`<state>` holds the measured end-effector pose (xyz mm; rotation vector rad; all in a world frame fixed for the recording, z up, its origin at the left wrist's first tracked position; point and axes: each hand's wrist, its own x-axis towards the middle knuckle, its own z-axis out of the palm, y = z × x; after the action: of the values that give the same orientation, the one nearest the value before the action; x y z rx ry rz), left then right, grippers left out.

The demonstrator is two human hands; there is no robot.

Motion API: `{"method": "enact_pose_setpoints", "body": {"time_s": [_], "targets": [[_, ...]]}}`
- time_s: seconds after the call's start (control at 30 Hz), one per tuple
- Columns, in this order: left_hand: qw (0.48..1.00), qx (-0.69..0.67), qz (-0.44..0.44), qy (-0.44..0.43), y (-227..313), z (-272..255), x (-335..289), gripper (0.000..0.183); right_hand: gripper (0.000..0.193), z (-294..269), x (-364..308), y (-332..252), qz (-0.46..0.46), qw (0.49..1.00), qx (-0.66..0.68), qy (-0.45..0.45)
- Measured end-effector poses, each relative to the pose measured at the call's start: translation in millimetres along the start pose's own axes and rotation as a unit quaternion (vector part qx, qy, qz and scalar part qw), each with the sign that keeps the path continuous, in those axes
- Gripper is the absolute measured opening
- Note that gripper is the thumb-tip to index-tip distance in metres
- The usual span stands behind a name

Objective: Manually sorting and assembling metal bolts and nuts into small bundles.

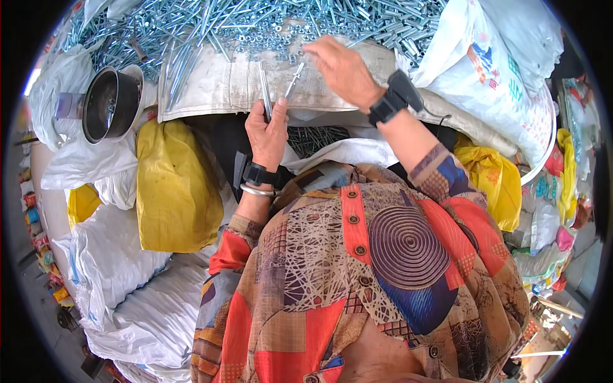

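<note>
Clasps two slender silver metal rods (265,88) in the left hand (267,135), closed on their near ends with thumb and fingers, leaving the far tips splayed toward 11 and 1 o'clock over the tabletop (217,90), draped in grubby white cloth. Shows a thicker part near one tip, too small to identify. Holds the right hand (341,69) between 1 and 2 o'clock from the left, just beside the rods, fingers bunched and partly curled; cannot tell whether anything is pinched there.

Could easily lose a rod, given a grip only near the ends and such different angles. Would then probably drop past the cloth edge, perhaps among the dark metal bolts (316,139) at 3 o'clock from the left hand, hard to pick out again. Might scatter the small silver metal nuts (242,46) at 12 o'clock by brushing too low with the right hand. Could also start a slide in the tangled heap of long silver metal bolts (191,32) beyond, by tugging at a trapped one. Risks snagging the loose black cord (437,117) at 4 o'clock from the right hand, dangling near the cloth edge.
</note>
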<state>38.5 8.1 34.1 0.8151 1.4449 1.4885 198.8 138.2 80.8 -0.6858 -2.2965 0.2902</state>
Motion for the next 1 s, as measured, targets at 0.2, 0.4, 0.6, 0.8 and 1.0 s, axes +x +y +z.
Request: {"method": "enact_pose_setpoints", "body": {"time_s": [0.2,0.4,0.6,0.8,1.0], "targets": [[0.999,-0.027,-0.021,-0.013,5,9,2,0.027,0.02,23,15,63,0.079,0.982,-0.148,-0.084],[0.999,-0.023,-0.029,-0.017,6,7,4,0.026,0.021,32,20,61,0.066,0.974,-0.187,-0.113],[0.997,-0.059,-0.058,-0.007,10,6,3,0.023,0.019,6,18,33,0.303,0.87,0.379,-0.09],[0.994,-0.093,-0.052,-0.031,12,8,4,0.025,0.021,-1,9,23,0.288,0.823,0.482,-0.08],[0.955,0.227,0.19,0.028,2,-1,11,0.036,0.02,2,-2,13,0.333,0.82,0.453,-0.106]]}}
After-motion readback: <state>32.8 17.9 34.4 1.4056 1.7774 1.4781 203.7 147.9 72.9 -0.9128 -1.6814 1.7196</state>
